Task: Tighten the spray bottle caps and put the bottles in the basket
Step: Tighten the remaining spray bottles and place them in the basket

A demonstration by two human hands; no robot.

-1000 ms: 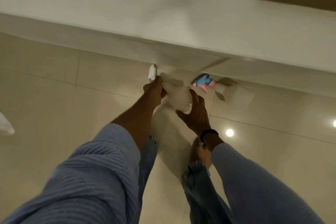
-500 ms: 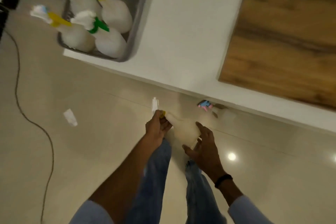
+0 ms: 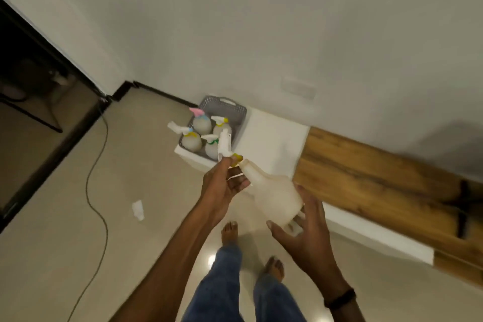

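Left hand: your left hand [image 3: 224, 185] is closed on the neck of the spray bottle [image 3: 274, 193]. The fingers curl round it just below the yellow collar [image 3: 237, 158].
Right hand: your right hand [image 3: 305, 230] is wide open, fingers spread and nearly straight. It cups the base of the spray bottle from the near side, thumb on the left and fingers [image 3: 312, 204] on the right. A black wristband [image 3: 339, 298] is on this wrist.
Hands together: both hands are on the one bottle, one at each end, and they do not touch each other.
Bottle place: it is in the air between your hands, above the floor [image 3: 65, 230] and just in front of the white ledge [image 3: 271, 136].
Bottle axis: the long axis is tilted and runs from the base at near right to the trigger head [image 3: 224, 145] at far left.
Bottle direction: the trigger head points toward the basket [image 3: 224, 106].
Basket: it is grey and stands on the far left end of the white ledge. Four bottles [image 3: 202, 124] stand upright in it.
Around: a wooden top [image 3: 366, 185] lies to the right of the ledge. A cable [image 3: 96, 191] and a scrap of paper [image 3: 138, 209] lie on the floor at left. Your bare feet [image 3: 230, 232] show below the hands.
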